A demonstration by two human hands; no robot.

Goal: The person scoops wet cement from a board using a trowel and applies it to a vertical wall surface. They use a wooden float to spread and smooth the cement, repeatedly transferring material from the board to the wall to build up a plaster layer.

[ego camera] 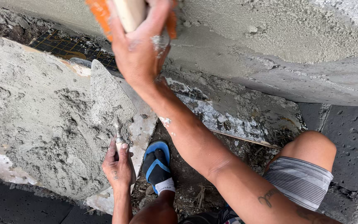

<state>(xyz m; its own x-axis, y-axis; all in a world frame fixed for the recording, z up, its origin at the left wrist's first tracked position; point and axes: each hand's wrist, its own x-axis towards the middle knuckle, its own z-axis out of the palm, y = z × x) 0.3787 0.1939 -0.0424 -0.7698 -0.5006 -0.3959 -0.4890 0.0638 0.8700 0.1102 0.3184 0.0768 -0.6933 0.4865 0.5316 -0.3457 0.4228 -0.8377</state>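
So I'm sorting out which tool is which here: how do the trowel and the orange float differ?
The trowel is a pointed metal blade coated in grey mortar, held low by the left hand over the mortar pile. The orange float has a pale wooden handle and is raised by the right hand against the plastered wall. Both are gripped by their handles.

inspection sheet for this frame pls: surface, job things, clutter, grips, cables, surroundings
Surface: grey plastered wall, wet and rough, with a ledge at its base.
Job's things: pointed trowel coated in mortar; orange float with pale handle; mortar heap on a pale board.
Clutter: loose dirt and debris around the blue sandal; thin stick on the ground.
Grips: left hand closed on the trowel handle; right hand closed on the float handle, against the wall.
Cables: nothing seen.
Surroundings: dark mesh beyond the heap; dark pitted slab at right.
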